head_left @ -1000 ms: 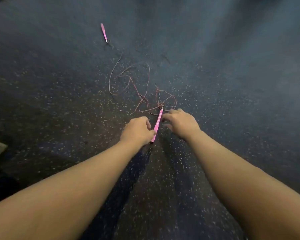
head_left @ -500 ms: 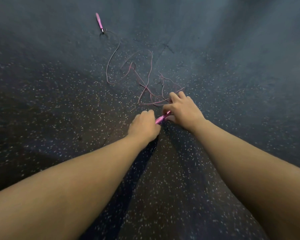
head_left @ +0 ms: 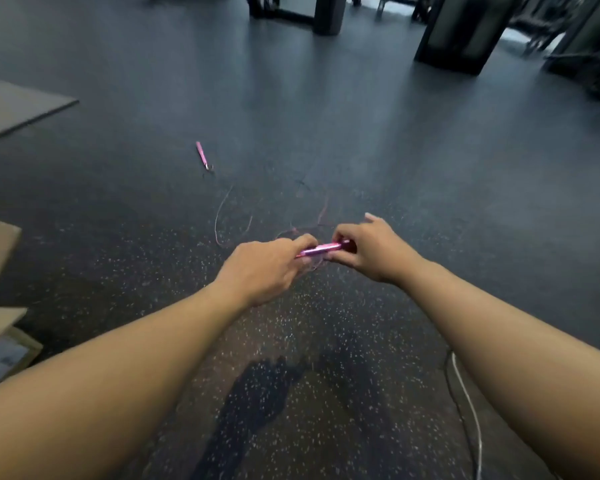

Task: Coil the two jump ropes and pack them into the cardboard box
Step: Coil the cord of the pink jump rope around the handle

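Note:
A pink jump-rope handle (head_left: 321,250) is held level between both hands above the speckled floor. My left hand (head_left: 264,268) pinches its left end, and my right hand (head_left: 368,249) grips its right end with the index finger raised. The thin pink cord (head_left: 222,216) trails in loose loops on the floor beyond my hands. The second pink handle (head_left: 201,155) lies farther away on the floor. A cardboard box (head_left: 0,327) with open flaps stands at the left edge.
A flat cardboard sheet (head_left: 18,105) lies at the far left. Dark equipment frames (head_left: 465,32) stand at the back. A white cable (head_left: 471,410) runs along the floor by my right forearm.
Both hands have lifted the handle off the floor and turned it level. The view has tilted up, bringing the box, the cardboard sheet and the far equipment into sight.

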